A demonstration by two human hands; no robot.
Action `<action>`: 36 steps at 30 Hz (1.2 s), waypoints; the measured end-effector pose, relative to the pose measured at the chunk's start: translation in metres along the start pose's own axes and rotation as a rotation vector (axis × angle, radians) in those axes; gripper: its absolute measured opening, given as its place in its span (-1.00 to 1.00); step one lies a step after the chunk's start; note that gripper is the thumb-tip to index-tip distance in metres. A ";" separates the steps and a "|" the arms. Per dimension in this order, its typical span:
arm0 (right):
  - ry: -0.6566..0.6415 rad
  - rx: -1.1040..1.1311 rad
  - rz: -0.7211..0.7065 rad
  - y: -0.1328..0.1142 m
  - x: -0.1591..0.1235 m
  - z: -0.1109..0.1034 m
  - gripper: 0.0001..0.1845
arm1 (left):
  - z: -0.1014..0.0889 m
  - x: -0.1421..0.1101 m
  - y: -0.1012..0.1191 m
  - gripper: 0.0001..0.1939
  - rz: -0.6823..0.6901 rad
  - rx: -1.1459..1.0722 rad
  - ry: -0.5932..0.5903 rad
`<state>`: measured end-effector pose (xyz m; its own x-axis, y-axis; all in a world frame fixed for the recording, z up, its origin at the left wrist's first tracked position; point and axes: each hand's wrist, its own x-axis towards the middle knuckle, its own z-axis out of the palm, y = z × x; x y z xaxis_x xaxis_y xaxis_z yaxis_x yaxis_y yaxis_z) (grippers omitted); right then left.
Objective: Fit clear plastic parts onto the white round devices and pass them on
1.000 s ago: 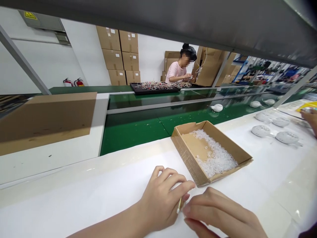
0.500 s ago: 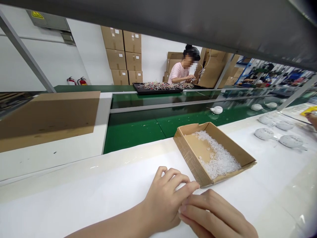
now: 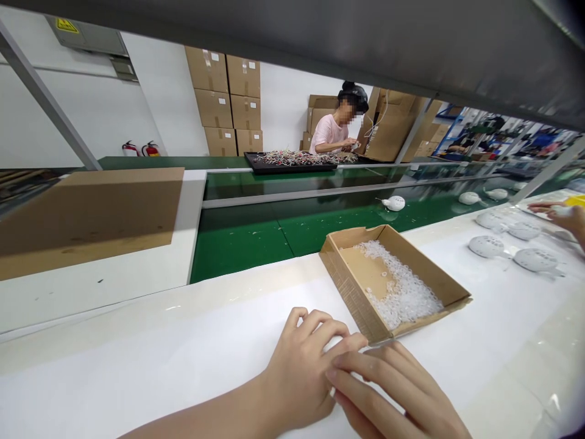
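Right-hand fingers [image 3: 361,369] have shifted up over the left hand [image 3: 297,372] since the earlier frame. Left fingers curl together around a mostly hidden white piece [image 3: 332,343]; whether the right hand [image 3: 404,390] pinches anything, I cannot tell. Just beyond, at one o'clock on the white bench [image 3: 192,347], sits a cardboard tray [image 3: 342,283] of translucent rings [image 3: 411,296]. Farther out, white teardrop-shaped housings [image 3: 487,246] lie at two o'clock, near a co-worker's hand [image 3: 567,221].

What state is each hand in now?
Left hand: closed around a white piece, mostly hidden.
Right hand: curled against the left; cannot tell if holding anything.
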<state>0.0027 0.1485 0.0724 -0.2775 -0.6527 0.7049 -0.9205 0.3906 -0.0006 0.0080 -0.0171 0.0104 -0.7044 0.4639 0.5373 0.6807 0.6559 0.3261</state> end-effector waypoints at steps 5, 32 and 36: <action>0.095 0.044 0.102 0.009 -0.016 0.005 -0.83 | 0.001 0.000 0.002 -0.58 -0.003 -0.073 0.093; -0.030 0.378 0.558 0.011 -0.045 0.015 -0.74 | 0.007 0.000 0.016 -0.73 -0.126 -0.165 0.075; -0.041 0.377 0.590 0.008 -0.045 0.016 -0.79 | 0.008 -0.002 0.014 -0.73 -0.084 -0.108 0.088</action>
<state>0.0034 0.1699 0.0293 -0.7637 -0.4278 0.4834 -0.6432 0.4403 -0.6265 0.0177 -0.0038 0.0076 -0.7423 0.3530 0.5695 0.6415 0.6200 0.4519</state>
